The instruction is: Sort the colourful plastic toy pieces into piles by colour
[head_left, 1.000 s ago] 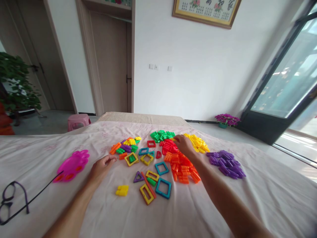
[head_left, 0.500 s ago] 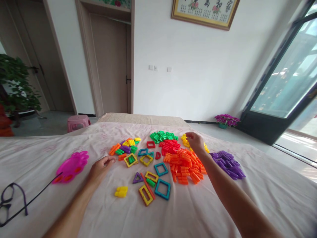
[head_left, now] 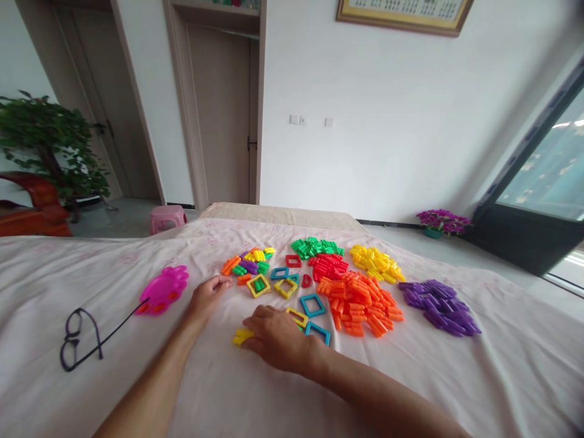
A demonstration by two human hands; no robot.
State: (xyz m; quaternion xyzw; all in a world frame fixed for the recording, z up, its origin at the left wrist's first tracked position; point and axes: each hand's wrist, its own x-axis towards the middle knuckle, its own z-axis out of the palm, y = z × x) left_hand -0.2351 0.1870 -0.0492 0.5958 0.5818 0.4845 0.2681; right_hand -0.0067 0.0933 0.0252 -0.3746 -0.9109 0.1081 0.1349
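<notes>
My right hand (head_left: 279, 337) reaches across the front of the cloth. Its thumb and fingers close around the yellow plastic blocks (head_left: 243, 336), which stick out past the fingertips. Beneath and behind this hand, some magnetic frame tiles are partly covered, among them a blue square tile (head_left: 318, 333) and a yellow rectangular tile (head_left: 297, 316). My left hand (head_left: 210, 297) rests on the cloth with curled fingers pressed together and nothing visible in them. Just beyond it lies a mixed pile of coloured blocks (head_left: 249, 266), with a yellow square tile (head_left: 258, 286) to the right.
Heaps of orange (head_left: 362, 301), red (head_left: 327, 267), green (head_left: 317, 247), yellow (head_left: 376, 263) and purple blocks (head_left: 438, 305) spread rightward. At left are a pink paw-shaped plate (head_left: 163, 290) and black-framed glasses (head_left: 82, 340). A pink stool (head_left: 168, 219) stands beyond the covered table (head_left: 365, 389).
My right hand has come from the yellow heap at the back right to the yellow blocks at the front. My left hand stays near the mixed pile. The camera view has shifted slightly.
</notes>
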